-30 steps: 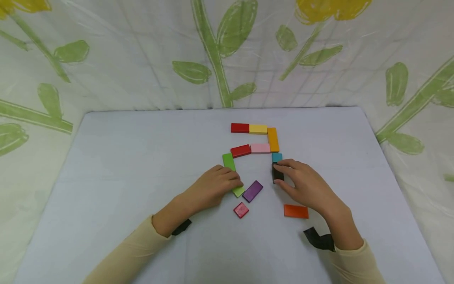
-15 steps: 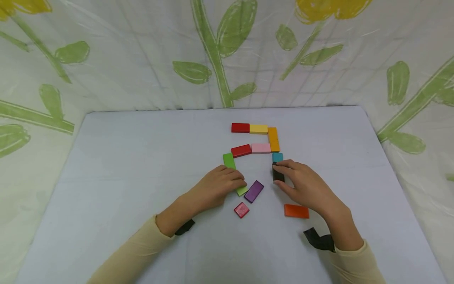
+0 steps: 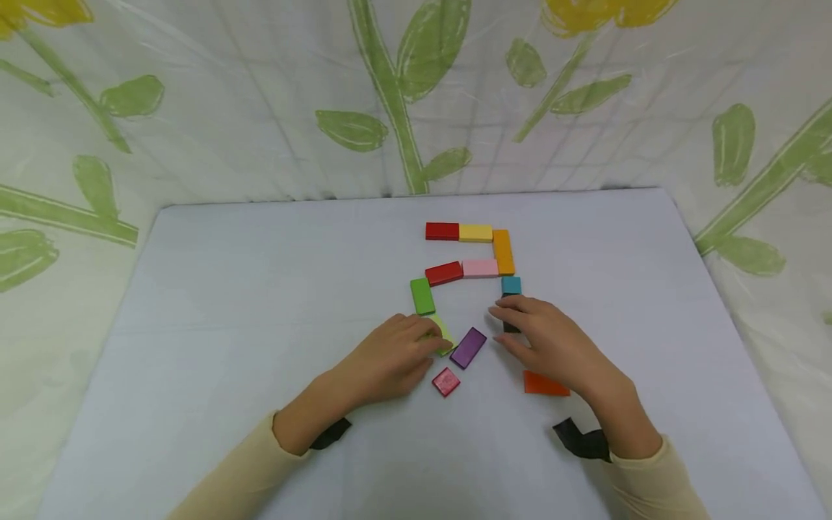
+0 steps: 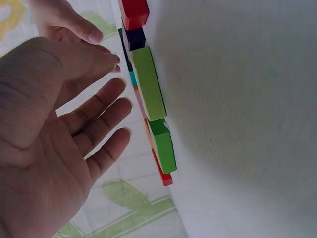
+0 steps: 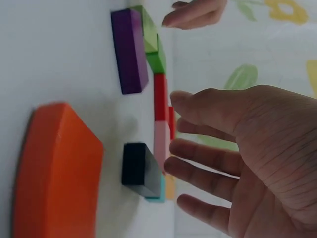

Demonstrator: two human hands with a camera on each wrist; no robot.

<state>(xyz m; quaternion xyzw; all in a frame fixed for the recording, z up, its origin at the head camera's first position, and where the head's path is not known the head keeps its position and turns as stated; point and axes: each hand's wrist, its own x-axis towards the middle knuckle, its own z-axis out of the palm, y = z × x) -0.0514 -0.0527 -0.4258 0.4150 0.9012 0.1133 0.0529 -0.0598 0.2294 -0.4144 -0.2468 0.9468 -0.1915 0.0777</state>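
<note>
Left hand (image 3: 396, 354) open, fingers relaxed, hovering over the light green rectangular wooden block (image 3: 443, 336) beside the purple rectangular wooden block (image 3: 469, 347). Right hand (image 3: 552, 339) open, fingers straight, above the black rectangular wooden block (image 5: 141, 169), which lies flat on the white table (image 3: 260, 303) touching the teal block (image 3: 510, 284).

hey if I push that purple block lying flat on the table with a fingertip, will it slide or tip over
The flat purple rectangular block would probably slide rather than tip, since it lies on its broad face. It looks rigid, likely painted wood, so it should not bend. The white table cover looks like cloth, so it may drag slightly and turn if pushed off-centre.
</note>
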